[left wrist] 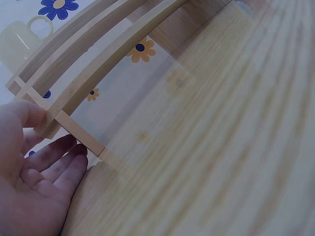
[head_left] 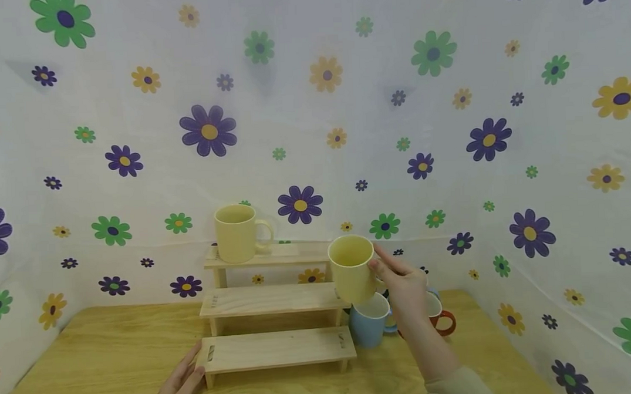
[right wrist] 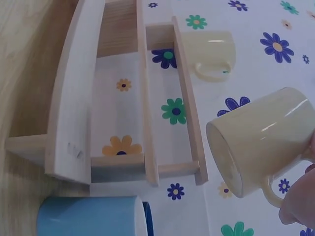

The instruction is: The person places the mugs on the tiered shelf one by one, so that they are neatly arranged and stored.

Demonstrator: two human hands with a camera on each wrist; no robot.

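My right hand [head_left: 408, 290] holds a pale yellow mug [head_left: 352, 277] by its handle, upright, in the air at the right of a three-step wooden shelf rack [head_left: 277, 350]. In the right wrist view the mug [right wrist: 266, 137] shows its base, with fingers at the handle. A second pale yellow mug [head_left: 235, 234] stands on the left part of the top step, handle to the right. My left hand [head_left: 178, 384] grips the left end of the lowest step. In the left wrist view the thumb of this hand [left wrist: 39, 167] lies on the board's corner, the other fingers by the leg.
A light blue mug [head_left: 367, 327] stands on the wooden table [head_left: 111, 353] beside the rack's right end. Behind my right forearm are more mugs, partly hidden, one with a red-brown handle [head_left: 448, 323]. A flower-patterned sheet [head_left: 312, 115] encloses the back and sides.
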